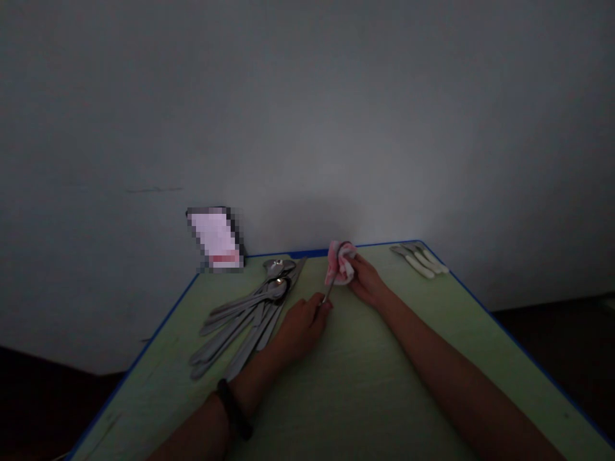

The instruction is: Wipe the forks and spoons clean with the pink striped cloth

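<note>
My left hand (302, 326) is closed round the handle of a metal utensil (329, 292) that slants up to the right. Its upper end is wrapped in a pink and white cloth (340, 262). My right hand (368, 280) grips that cloth around the utensil's tip. Both hands rest low over the pale green table (365, 384). A dark band sits on my left wrist. To the left of my left hand lies a pile of several metal spoons and knives (250, 314).
Near the table's far right corner lie three white-handled utensils (423, 259). A blurred, lit screen (216, 238) stands at the far left edge against the grey wall. The table has a blue rim (288, 253). The room is dim.
</note>
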{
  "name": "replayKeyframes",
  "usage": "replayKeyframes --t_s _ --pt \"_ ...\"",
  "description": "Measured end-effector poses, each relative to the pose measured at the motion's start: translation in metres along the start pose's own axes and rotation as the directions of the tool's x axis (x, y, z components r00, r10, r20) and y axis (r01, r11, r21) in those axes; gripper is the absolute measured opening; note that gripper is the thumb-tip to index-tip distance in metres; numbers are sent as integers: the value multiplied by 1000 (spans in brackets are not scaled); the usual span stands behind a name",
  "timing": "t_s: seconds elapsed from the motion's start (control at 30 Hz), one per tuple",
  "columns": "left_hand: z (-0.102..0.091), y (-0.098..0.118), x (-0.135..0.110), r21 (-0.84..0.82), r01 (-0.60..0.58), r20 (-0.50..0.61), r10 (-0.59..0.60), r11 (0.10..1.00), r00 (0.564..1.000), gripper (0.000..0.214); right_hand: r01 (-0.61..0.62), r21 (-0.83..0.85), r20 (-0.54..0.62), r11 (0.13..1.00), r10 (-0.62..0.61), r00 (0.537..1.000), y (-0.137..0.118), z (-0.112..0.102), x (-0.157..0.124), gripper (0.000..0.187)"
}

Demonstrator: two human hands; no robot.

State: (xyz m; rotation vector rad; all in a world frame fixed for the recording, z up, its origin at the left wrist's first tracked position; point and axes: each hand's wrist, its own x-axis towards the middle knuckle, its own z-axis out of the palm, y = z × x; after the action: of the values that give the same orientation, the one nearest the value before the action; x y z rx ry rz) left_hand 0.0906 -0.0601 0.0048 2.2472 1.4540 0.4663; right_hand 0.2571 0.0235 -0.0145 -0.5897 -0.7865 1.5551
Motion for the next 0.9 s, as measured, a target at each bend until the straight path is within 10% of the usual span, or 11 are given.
replayKeyframes --t_s 0.9 --pt "2 -3 1 16 -39 -16 40 999 999 31 -13 1 -17 1000 13 1000 -1 2 -1 17"
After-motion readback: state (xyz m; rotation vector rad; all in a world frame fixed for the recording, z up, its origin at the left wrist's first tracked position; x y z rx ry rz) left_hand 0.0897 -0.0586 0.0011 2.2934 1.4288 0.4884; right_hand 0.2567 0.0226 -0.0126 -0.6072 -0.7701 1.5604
